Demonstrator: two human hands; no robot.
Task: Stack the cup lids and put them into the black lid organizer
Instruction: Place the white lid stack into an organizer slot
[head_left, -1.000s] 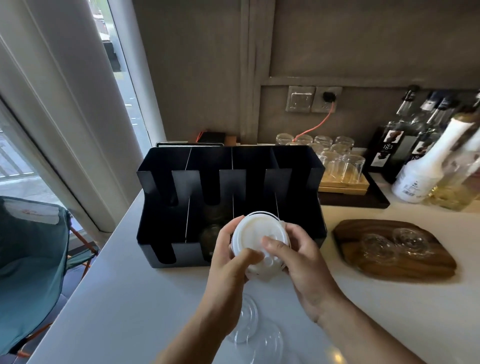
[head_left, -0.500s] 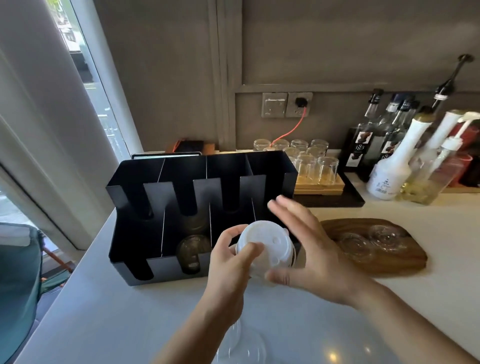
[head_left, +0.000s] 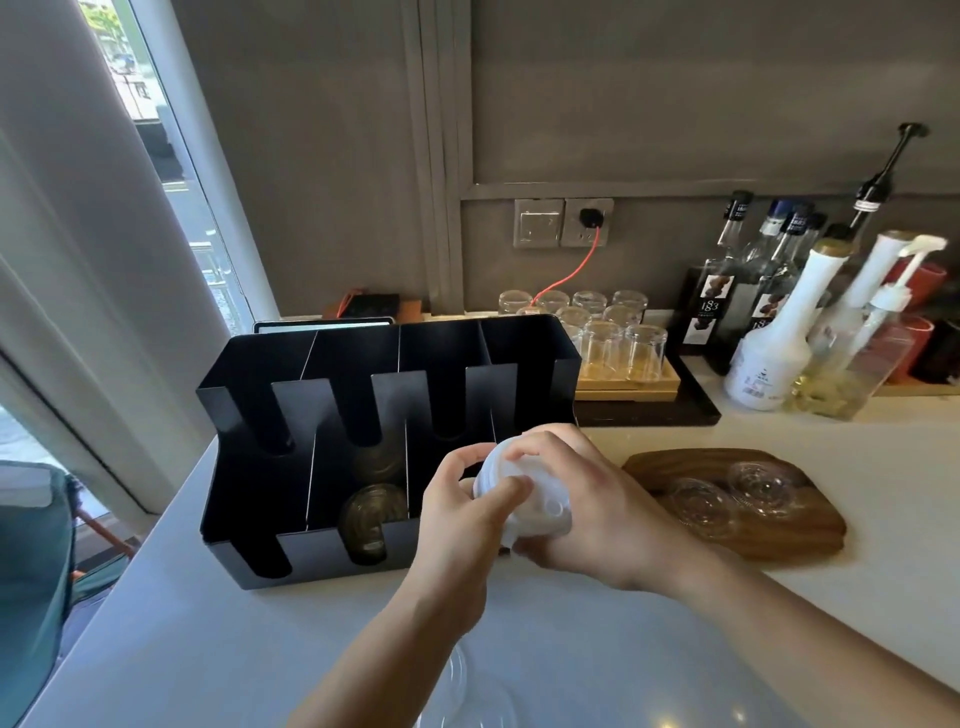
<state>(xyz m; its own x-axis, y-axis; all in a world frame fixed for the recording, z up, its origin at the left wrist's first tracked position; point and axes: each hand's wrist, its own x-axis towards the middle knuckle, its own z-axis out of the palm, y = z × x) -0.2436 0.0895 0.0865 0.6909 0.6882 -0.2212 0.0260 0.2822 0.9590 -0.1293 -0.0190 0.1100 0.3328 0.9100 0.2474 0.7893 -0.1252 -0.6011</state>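
1. White lid stack (head_left: 522, 491) now clasped by both hands, left hand (head_left: 457, 519) and right hand (head_left: 597, 512); right was open a moment ago.
2. Stack hovers before black organizer (head_left: 291, 519), above counter (head_left: 208, 649); insertion likely next.

— What sort of place are you working in?

— You're at a café drinks counter. By the wall you have syrup bottles (head_left: 727, 291) and white pump bottles (head_left: 779, 338), and a wooden rack of upturned glasses (head_left: 613, 338).

— Anything else?

— In front of you sits a black lid organizer (head_left: 291, 467) with clear cup lids (head_left: 371, 517) in one slot, and more clear lids lie on the wooden board (head_left: 753, 525) to your right.
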